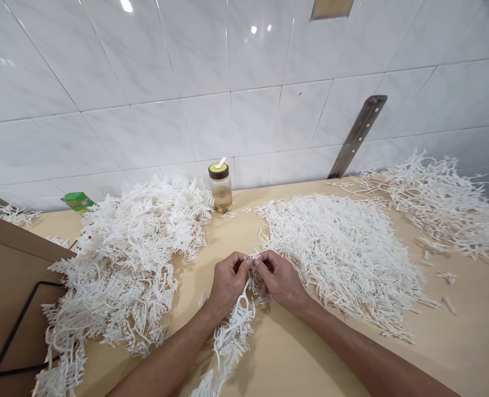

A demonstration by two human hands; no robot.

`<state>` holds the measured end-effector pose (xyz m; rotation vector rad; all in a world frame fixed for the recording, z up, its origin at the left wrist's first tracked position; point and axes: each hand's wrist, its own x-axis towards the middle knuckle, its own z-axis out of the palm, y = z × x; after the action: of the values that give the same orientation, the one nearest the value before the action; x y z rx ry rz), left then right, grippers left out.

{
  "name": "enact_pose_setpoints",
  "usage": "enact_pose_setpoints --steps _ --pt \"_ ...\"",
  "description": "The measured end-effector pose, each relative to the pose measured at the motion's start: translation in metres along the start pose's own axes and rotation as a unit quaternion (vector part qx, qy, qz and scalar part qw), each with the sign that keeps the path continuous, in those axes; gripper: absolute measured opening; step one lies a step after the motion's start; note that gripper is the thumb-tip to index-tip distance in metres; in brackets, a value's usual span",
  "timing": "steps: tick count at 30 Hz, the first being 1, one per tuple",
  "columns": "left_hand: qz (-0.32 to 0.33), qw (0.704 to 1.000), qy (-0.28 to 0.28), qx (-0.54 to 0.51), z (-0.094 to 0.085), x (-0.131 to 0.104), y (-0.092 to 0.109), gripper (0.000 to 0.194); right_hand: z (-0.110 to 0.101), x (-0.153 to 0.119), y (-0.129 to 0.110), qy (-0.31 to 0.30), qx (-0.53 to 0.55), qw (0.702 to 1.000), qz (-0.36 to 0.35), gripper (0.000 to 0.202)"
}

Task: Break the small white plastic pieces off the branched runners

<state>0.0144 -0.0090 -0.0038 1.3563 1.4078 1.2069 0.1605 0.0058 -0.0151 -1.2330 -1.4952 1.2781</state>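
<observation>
My left hand [230,280] and my right hand [278,277] meet at the middle of the table, both closed in a pinch with their tips almost touching. Between them they grip a white branched plastic strand [234,331], which hangs down toward the table's near edge. The exact spot being pinched is mostly covered by the thumbs. Left of my hands rises a large heap of similar white branched strands [132,248]. Close to my right hand spreads a flatter pile of short white pieces [335,248].
A clear jar with a yellow and black lid [221,187] stands near the tiled wall. Long loose white strands [443,201] lie at the far right. A green box [78,202] sits behind the left heap, and a brown panel [10,298] borders the left. A metal strip [358,136] leans against the wall.
</observation>
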Motion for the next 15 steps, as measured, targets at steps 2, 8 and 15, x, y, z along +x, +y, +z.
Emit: enact_pose_setpoints --steps 2,8,15 --pt "-0.003 1.000 0.005 0.000 0.0001 -0.0001 -0.0014 0.025 0.0003 -0.0008 -0.0019 0.001 -0.012 1.000 -0.006 0.022" --pt "-0.021 0.999 -0.009 -0.046 -0.0013 -0.0010 -0.0033 0.027 0.0022 -0.0013 0.0025 0.000 -0.038 0.999 -0.033 0.019" --pt "-0.016 0.999 0.002 -0.036 -0.0008 -0.0029 0.0056 0.026 0.0030 -0.0021 0.0058 0.020 -0.063 0.996 -0.060 0.020"
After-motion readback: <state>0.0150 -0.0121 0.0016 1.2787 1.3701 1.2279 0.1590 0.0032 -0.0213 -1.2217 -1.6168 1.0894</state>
